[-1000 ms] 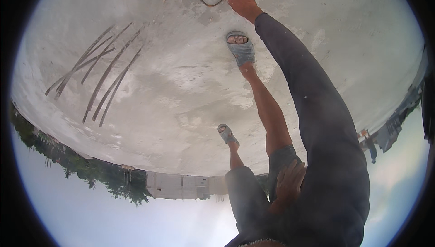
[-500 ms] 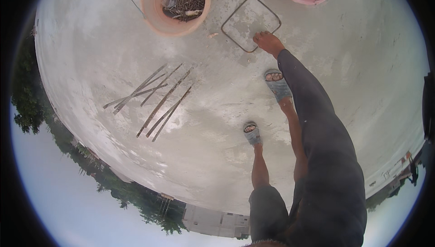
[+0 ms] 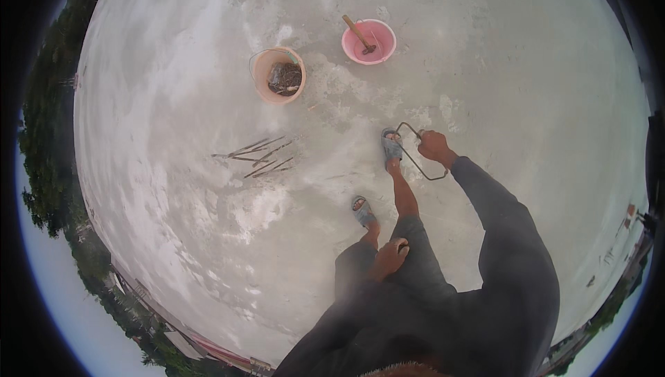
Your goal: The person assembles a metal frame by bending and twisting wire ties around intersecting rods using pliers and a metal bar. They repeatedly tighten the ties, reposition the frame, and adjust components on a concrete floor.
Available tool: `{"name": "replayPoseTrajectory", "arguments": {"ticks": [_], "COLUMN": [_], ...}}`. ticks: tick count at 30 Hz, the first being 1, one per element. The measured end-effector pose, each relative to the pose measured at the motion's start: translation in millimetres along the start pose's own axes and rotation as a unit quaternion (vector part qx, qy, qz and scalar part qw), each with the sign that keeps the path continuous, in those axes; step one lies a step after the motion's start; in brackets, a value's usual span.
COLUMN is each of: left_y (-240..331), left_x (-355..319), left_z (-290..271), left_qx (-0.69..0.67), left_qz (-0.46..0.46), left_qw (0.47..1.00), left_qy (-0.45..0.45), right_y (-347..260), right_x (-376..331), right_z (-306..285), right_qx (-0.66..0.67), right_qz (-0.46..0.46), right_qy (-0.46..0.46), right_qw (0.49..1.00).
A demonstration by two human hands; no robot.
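Observation:
My right hand (image 3: pixel 435 147) is closed around a rectangular loop of bent steel rod (image 3: pixel 414 162), held just above the concrete beside my forward sandalled foot (image 3: pixel 391 147). My left hand (image 3: pixel 389 258) rests on my thigh with fingers curled and nothing in it. My other foot (image 3: pixel 361 211) stands further back. Both arms wear dark sleeves.
Several thin steel rods (image 3: pixel 260 157) lie on the concrete floor (image 3: pixel 173 190) to the left. Beyond them stands an orange bucket (image 3: pixel 260 79) with dark material inside, and a pink basin (image 3: pixel 346 45) holding a wooden-handled tool (image 3: pixel 359 33). Trees and rooftops ring the slab's edge.
The view has risen and pulled back, so the buckets and rods look farther off. My right hand, which reached down to the loop on the floor, now grips it by my foot.

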State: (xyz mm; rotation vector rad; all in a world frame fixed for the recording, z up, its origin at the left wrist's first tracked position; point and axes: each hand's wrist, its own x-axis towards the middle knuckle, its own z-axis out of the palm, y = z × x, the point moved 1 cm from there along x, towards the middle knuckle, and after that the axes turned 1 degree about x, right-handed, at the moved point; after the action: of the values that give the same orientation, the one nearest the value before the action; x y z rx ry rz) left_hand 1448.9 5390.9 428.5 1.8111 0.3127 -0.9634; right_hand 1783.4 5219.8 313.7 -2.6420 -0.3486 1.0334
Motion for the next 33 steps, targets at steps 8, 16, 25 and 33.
{"name": "replayPoseTrajectory", "arguments": {"ticks": [8, 16, 25, 33], "left_y": [91.2, 413.2, 602.1, 743.3], "left_x": [25.6, 129.3, 107.6, 189.8], "left_z": [-114.9, 81.1, 256.4, 374.2], "left_qx": [0.232, 0.238, 0.034, 0.002], "left_qz": [-0.028, 0.419, 0.268, 0.027], "left_qw": [0.971, 0.863, 0.813, 0.804], "left_qy": [-0.041, -0.148, -0.516, -0.595], "right_y": [120.9, 193.4, 314.1, 422.2], "right_x": [-285.6, -477.9, -574.4, -538.5], "right_z": [-120.5, -240.0, -184.0, -239.9], "right_qx": [0.262, 0.633, 0.735, 0.745], "right_qz": [0.190, 0.176, 0.120, 0.119], "right_qy": [0.286, 0.499, 0.654, 0.656], "right_qw": [0.902, 0.566, 0.133, 0.009]}}
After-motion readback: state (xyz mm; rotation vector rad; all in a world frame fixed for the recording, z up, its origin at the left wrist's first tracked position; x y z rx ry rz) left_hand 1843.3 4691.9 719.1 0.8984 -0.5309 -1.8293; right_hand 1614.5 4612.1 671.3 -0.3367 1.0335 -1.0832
